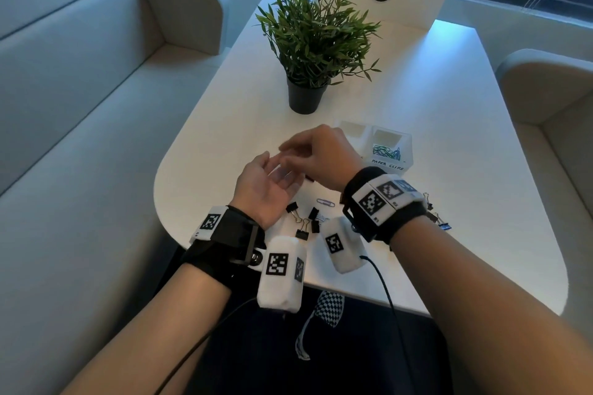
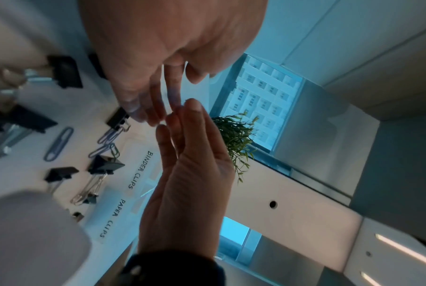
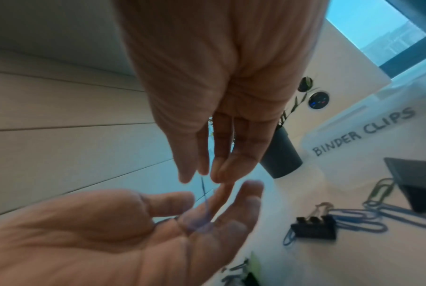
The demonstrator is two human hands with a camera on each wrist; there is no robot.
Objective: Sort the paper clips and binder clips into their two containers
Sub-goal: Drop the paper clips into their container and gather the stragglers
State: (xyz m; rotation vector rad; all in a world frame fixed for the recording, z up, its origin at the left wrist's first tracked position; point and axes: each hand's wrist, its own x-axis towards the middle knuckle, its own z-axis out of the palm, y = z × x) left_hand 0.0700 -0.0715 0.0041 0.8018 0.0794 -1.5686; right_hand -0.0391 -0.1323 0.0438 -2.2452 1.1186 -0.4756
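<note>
My left hand (image 1: pixel 282 171) lies palm up over the table, fingers relaxed, with a blurred bluish paper clip (image 3: pixel 203 222) on it. My right hand (image 1: pixel 288 151) hovers just above it and pinches the thin blue paper clip (image 3: pixel 203 185) between thumb and fingertips (image 3: pixel 186 177). Two white containers stand behind the hands: the one labelled BINDER CLIPS (image 3: pixel 363 133) on the left, the one labelled PAPER CLIPS (image 1: pixel 390 163) on the right, which holds several coloured clips. Black binder clips (image 1: pixel 301 231) and a loose paper clip (image 1: pixel 325 202) lie on the table under my wrists.
A potted plant (image 1: pixel 305 96) stands behind the containers. More clips (image 1: pixel 439 221) lie right of my right wrist. The white table (image 1: pixel 465 170) has a rounded front edge, with sofa seats on both sides and a white panel at the far end.
</note>
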